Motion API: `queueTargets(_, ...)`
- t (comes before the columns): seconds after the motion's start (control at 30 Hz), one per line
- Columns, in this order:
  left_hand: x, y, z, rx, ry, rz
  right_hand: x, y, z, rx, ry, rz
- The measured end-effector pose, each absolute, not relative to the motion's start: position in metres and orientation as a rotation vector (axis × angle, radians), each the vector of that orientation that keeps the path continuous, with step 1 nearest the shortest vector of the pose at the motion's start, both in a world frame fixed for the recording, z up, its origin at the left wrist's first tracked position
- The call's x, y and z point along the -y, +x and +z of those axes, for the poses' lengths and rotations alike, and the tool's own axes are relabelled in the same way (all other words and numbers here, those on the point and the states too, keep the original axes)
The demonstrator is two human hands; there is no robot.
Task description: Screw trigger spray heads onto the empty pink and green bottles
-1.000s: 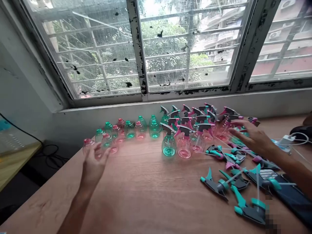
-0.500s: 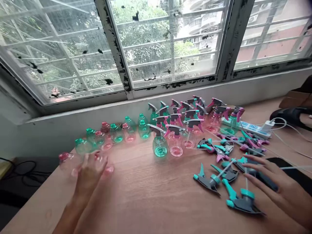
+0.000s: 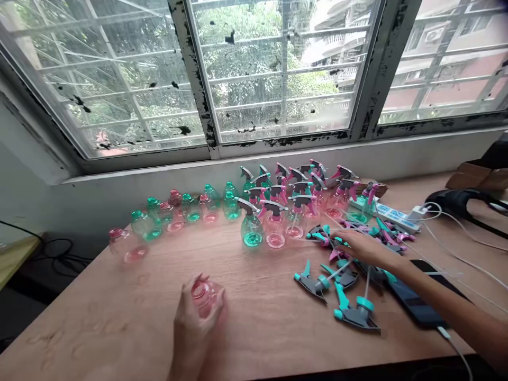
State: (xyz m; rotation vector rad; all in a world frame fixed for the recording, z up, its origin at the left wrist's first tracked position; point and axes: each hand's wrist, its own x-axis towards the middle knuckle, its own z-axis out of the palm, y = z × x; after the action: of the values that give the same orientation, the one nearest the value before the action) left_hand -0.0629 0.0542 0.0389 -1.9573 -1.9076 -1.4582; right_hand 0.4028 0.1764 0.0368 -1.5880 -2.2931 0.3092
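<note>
My left hand (image 3: 198,307) is closed around a clear pink bottle (image 3: 203,293) with a bare threaded neck, close to the table's front. Over the pile of loose trigger spray heads, my right hand (image 3: 359,244) reaches leftward with its fingers stretched out. A grey and pink spray head (image 3: 336,255) lies just under those fingertips; whether they touch it is unclear. Nearer the front edge lie grey and turquoise spray heads, one of them (image 3: 359,316) with its tube pointing up.
Capless bottles, such as a pink one (image 3: 129,247), stand along the left back. Several bottles with spray heads, including a green one (image 3: 252,233), crowd the middle back. To the right are a power strip (image 3: 397,216), cables and a black phone (image 3: 420,299).
My left hand has brought a pink bottle from the left group toward the front middle. My right hand has moved away from the near turquoise heads, up and left to the pile.
</note>
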Motion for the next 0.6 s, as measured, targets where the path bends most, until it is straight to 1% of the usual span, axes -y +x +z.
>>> queueTargets(0.1,-0.057,-0.042,0.039,1.851,-2.121,-1.494,-0.186,0.397,0.033,2.318,-1.572,0.450)
queueTargets(0.23,-0.051,-0.033,0.030,1.884,-2.243,-1.523,-0.192,0.392,0.031,2.256,-1.608,0.535)
queueTargets(0.4,-0.050,-0.041,0.011,2.136,-2.475,-1.586,-0.189,0.382,0.025,2.059,-1.699,0.559)
queueTargets(0.5,-0.050,-0.042,0.004,2.078,-2.579,-1.549,-0.186,0.379,0.028,1.935,-1.732,0.566)
queueTargets(0.6,-0.044,-0.041,0.004,1.984,-2.624,-1.517,-0.178,0.383,0.043,1.831,-1.715,0.512)
